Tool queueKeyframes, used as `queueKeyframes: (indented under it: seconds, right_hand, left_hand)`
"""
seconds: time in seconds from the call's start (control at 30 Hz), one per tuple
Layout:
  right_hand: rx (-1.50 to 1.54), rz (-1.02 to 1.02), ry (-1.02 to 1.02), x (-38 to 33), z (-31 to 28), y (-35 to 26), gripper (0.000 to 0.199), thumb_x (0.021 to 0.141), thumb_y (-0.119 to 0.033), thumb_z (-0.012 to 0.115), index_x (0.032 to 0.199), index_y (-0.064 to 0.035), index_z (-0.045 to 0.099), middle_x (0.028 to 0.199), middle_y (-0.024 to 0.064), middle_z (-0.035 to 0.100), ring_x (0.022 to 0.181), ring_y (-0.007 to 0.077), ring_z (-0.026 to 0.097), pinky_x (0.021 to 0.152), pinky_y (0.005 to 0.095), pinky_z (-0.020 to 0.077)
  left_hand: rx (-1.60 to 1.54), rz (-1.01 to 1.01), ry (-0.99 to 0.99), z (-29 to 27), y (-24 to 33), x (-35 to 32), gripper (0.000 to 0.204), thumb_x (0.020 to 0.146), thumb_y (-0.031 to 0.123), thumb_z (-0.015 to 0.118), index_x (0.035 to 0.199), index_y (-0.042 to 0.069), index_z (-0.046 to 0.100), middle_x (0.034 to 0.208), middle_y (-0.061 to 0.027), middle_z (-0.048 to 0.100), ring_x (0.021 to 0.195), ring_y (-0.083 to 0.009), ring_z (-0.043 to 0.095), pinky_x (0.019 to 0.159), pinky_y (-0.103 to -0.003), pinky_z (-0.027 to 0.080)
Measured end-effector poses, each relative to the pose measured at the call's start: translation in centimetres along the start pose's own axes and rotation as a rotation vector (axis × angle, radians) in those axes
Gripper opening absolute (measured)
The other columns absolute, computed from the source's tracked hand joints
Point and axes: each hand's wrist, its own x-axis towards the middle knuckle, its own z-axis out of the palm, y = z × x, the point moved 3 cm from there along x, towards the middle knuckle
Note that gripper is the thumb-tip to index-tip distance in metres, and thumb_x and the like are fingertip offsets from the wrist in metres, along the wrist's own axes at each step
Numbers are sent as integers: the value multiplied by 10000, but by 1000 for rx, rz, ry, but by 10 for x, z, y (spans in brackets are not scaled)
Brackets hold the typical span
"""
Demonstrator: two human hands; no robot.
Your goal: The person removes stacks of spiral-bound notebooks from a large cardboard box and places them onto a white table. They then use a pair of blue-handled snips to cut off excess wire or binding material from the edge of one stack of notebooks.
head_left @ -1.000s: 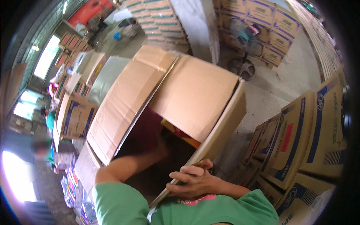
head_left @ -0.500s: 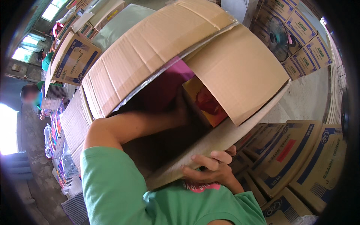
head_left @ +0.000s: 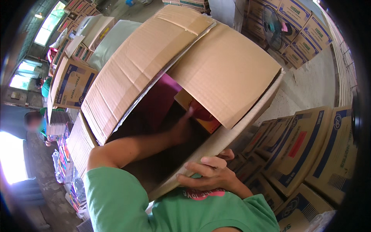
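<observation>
A large open cardboard box [head_left: 135, 73] is tilted toward me, its flaps folded outward. My left hand [head_left: 182, 128] reaches deep inside it, dim and smeared by motion. Its fingertips are beside a yellow-and-red printed package [head_left: 205, 116], which a flap partly covers; whether they touch I cannot tell. Something flat and purple [head_left: 164, 92] lines the far inner side of the box. My right hand [head_left: 210, 172] grips the near wall of the box from outside, fingers bent against the cardboard. The shadowed bottom of the box is hard to make out.
Stacked brown cartons [head_left: 297, 147] stand close on my right. More cartons [head_left: 299, 34] and a standing fan [head_left: 272, 27] are at the far right. Another carton [head_left: 75, 83] and piled notebooks [head_left: 58, 123] lie to the left, where a person [head_left: 34, 121] is at work.
My left hand has shifted slightly within the box, its fingers now by the yellow-and-red package. My right hand keeps its grip. The whole view has turned a little.
</observation>
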Motion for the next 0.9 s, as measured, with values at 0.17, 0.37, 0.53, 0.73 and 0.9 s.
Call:
queueKeyframes:
  seconds: [0.17,0.37,0.53,0.73,0.9]
  right_hand:
    - [26,20,3,3,-5,2,331,652,-376,706,971,-372,620,1103,-62,547,1140,176,371,966,309,260]
    - [-108,54,-296,52,-48,7,297,681,-305,623,949,-177,631,1000,15,585,901,176,521,794,370,305]
    - [-413,170,-716,96,-48,43,252,724,-288,567,744,-61,673,900,27,654,844,162,537,741,370,347]
    - [-1069,-21,-640,121,-81,19,353,735,-307,649,993,-68,689,1178,-71,584,953,101,478,784,357,360]
    - [-1303,253,-256,154,-124,69,578,782,-254,671,1312,-109,493,1263,7,520,1019,198,499,812,377,389]
  left_hand:
    - [17,41,108,15,8,9,550,830,416,589,1261,98,461,1236,-80,527,1165,-220,487,1031,-383,344]
    - [-134,-36,30,-18,-12,33,566,811,441,575,1244,92,471,1221,-113,541,1140,-247,510,998,-410,388]
    - [-169,-68,8,-5,-6,30,539,801,409,589,1228,98,480,1195,-106,556,1122,-245,524,981,-407,404]
    - [-103,-50,124,-5,9,6,509,790,370,606,1209,105,491,1163,-97,575,1101,-242,540,962,-404,423]
    - [-104,-68,203,-17,11,-40,486,781,338,621,1194,111,501,1137,-90,591,1083,-240,553,945,-401,438]
